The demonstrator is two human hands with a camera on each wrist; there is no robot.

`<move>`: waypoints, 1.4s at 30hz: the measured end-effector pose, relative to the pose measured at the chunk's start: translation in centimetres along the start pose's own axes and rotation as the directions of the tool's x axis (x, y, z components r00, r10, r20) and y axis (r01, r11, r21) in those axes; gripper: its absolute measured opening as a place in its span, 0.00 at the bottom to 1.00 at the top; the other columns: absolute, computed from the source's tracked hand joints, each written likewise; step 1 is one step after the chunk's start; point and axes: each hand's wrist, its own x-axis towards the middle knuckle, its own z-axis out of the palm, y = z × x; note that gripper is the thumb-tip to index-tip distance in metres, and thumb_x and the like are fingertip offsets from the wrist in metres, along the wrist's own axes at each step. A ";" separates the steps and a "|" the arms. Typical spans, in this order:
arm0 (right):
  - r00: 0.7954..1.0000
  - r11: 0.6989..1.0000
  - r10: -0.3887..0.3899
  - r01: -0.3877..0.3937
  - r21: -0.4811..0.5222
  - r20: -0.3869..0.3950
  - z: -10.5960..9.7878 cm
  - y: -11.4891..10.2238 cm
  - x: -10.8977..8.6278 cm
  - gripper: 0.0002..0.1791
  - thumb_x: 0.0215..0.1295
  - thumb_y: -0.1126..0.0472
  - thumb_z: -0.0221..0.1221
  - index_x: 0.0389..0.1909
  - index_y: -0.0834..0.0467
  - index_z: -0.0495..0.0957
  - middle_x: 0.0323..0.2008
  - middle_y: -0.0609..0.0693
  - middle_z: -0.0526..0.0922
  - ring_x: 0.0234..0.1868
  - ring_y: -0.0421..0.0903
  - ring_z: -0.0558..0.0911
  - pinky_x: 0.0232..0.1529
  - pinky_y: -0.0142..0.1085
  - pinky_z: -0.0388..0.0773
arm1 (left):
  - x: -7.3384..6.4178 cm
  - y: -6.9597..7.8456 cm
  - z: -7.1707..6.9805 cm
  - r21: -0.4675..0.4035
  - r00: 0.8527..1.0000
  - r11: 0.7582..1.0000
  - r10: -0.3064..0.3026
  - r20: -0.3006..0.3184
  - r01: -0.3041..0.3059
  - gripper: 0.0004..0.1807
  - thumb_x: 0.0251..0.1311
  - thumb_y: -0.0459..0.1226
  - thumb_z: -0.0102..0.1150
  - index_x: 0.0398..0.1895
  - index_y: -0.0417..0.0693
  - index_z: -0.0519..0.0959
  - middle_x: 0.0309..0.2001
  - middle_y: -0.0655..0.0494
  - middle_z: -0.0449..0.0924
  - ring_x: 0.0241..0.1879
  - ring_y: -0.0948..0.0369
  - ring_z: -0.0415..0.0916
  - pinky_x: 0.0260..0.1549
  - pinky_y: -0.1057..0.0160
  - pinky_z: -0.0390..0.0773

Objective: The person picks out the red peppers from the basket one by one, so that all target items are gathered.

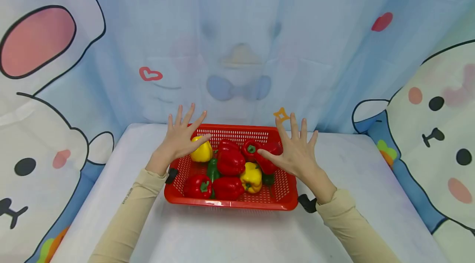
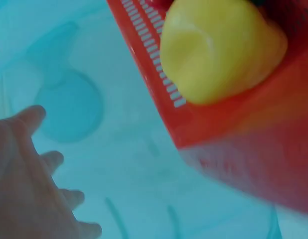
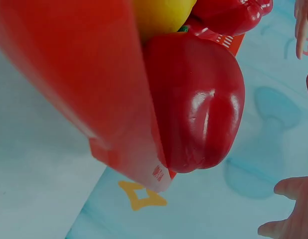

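Observation:
A red plastic basket (image 1: pixel 230 204) holds several red, yellow and green bell peppers. My left hand (image 1: pixel 182 135) is raised over the basket's left side, fingers spread, close to a yellow bell pepper (image 1: pixel 202 150). Over the right side my right hand (image 1: pixel 297 147) is spread too, its thumb overlapping a red bell pepper (image 1: pixel 268 164) in the head view. Neither hand holds anything. In the left wrist view the yellow pepper lies inside the basket wall (image 2: pixel 149 84). A large red pepper (image 3: pixel 199 104) fills the middle of the right wrist view.
The basket stands on a white-covered table (image 1: pixel 208 238). A blue curtain (image 1: pixel 237 15) with cartoon prints hangs behind it and along both sides. More peppers lie in the basket, among them a yellow pepper (image 1: pixel 251 177) and a green pepper (image 1: pixel 213 170).

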 end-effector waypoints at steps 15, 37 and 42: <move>0.998 1.000 0.002 -0.002 -0.016 0.057 0.2 -0.1 -0.2 0.58 0.55 0.26 0.57 0.79 0.53 0.49 0.77 0.66 0.39 0.73 0.74 0.39 0.60 0.76 0.32 | 0.7 -3.7 0.2 -0.044 0.995 0.996 0.086 0.049 -0.084 0.40 0.69 0.57 0.47 0.80 0.58 0.50 0.79 0.46 0.36 0.76 0.39 0.29 0.67 0.32 0.33; 0.995 1.000 0.016 -0.016 -0.009 0.094 0.5 -0.2 -0.1 0.58 0.56 0.27 0.57 0.79 0.56 0.48 0.77 0.67 0.40 0.73 0.74 0.40 0.61 0.76 0.35 | 0.2 -6.9 4.8 -0.277 0.993 0.955 0.117 0.017 -0.107 0.32 0.72 0.45 0.47 0.77 0.47 0.57 0.78 0.41 0.43 0.74 0.34 0.39 0.66 0.32 0.46; 0.996 1.000 0.017 -0.016 -0.016 0.082 0.4 0.0 -0.1 0.58 0.56 0.28 0.58 0.78 0.57 0.49 0.76 0.68 0.41 0.73 0.74 0.42 0.61 0.76 0.39 | 0.5 -7.1 4.9 -0.370 0.987 0.916 0.159 -0.016 -0.154 0.31 0.71 0.40 0.46 0.76 0.44 0.59 0.77 0.40 0.44 0.74 0.36 0.41 0.65 0.32 0.48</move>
